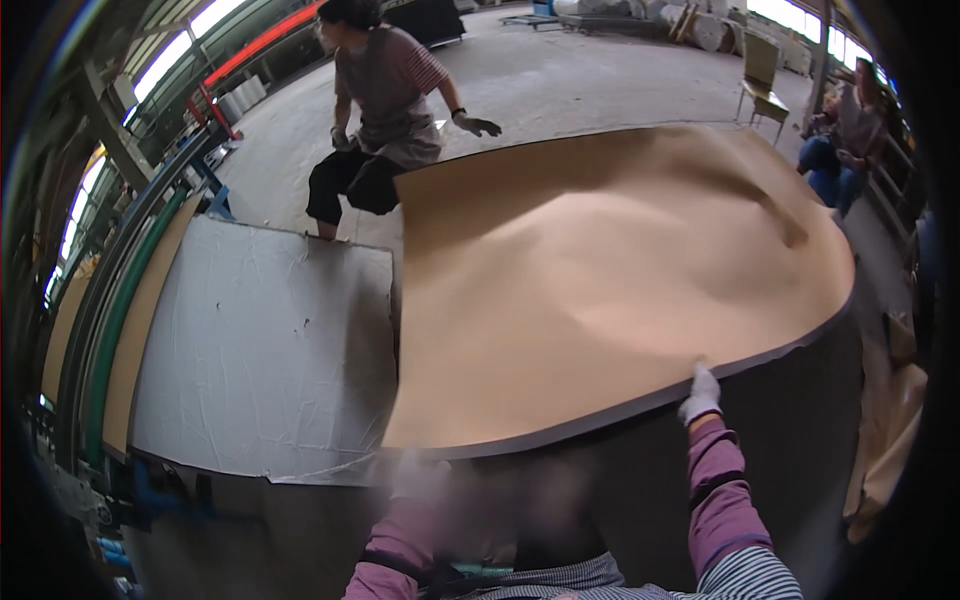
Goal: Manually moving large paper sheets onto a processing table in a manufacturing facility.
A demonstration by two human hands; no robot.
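We are pinching the near edge of the large tan sheet (600,290) with our right hand (701,393), its white-gloved fingers closed over the sheet's dark rim. Our left hand (418,474), also gloved in white, is sitting at the same near edge further to the left, but it is blurred, so we cannot tell whether it is gripping the sheet or only resting against it. The tan sheet is billowing upward in the middle and is spreading away from us over a dark surface. Just to the left of the sheet, a wrinkled white sheet (265,345) is lying flat, its edge touching or tucked under the tan one. At the far left corner of the tan sheet, another person (385,110) in a striped shirt and apron is crouching, with a gloved hand (478,125) hovering just above that corner. Beyond the sheet's far right side, a second person (845,135) is sitting, and a chair (762,80) is standing near them on the concrete floor (560,75). No containers are showing near the sheet.
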